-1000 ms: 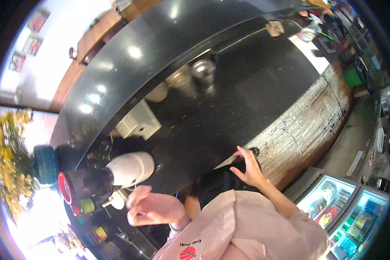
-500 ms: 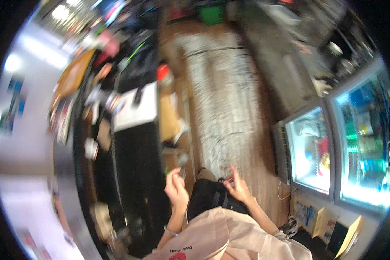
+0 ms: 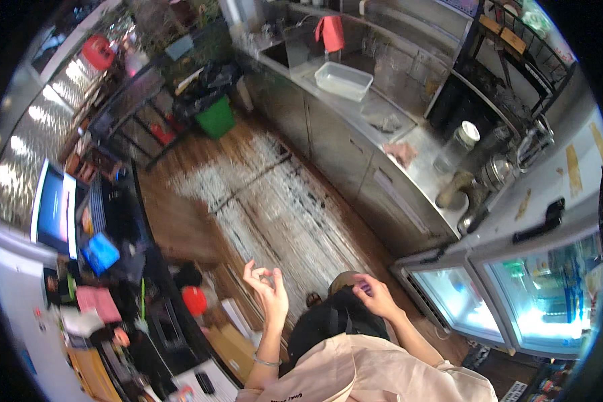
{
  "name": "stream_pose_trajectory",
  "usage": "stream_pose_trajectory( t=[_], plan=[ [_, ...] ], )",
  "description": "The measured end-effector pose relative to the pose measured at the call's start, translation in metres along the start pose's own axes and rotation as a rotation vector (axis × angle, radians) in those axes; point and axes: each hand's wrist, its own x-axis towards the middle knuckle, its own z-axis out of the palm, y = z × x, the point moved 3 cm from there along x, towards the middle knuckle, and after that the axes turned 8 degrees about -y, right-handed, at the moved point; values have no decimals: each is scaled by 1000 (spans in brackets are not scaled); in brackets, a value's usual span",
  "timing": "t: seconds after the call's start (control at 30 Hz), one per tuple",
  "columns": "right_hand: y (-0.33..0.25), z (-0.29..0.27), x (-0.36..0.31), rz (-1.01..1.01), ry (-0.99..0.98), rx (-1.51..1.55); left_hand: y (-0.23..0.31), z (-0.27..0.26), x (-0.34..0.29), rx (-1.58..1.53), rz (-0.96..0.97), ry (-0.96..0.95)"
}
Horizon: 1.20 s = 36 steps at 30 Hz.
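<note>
My left hand is raised in front of my body, beside the dark counter. Its fingers are spread and loosely bent, and nothing is in it. A thin bracelet circles that wrist. My right hand is curled in front of my dark trousers. A small purplish patch shows at its fingertips; I cannot tell what it is. Neither hand touches the furniture.
At left, a dark counter holds a monitor and papers. A steel sink counter carries a white tub and a glass jar. Lit glass-door fridges stand at right. A green bin is ahead.
The view has swung right and up, bringing the sink counter and monitor into sight. My right hand has curled its fingers; my left hand has opened its fingers wider.
</note>
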Motion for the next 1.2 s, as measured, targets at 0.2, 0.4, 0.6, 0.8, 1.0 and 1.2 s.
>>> stream_pose_trajectory(
  t=[0.2, 0.4, 0.6, 0.8, 1.0, 1.2],
  plan=[
    [-16, -84, 187, 40, 387, 173, 3, 80, 223, -50, 237, -175],
    [-159, -243, 406, -305, 802, -37, -13, 128, 375, -57, 53, -153],
    [-333, -504, 636, -703, 1198, -703, -35, 194, 533, -84, 95, -215],
    [-393, -699, 806, 116, 1155, -689, -2, 276, 703, -164, 289, -496],
    [-377, -755, 860, 207, 975, -865, 93, 351, 782, -188, 550, -808],
    [-353, -775, 845, 97, 1126, -662, 221, 428, 795, -298, 730, -908]
  ],
)
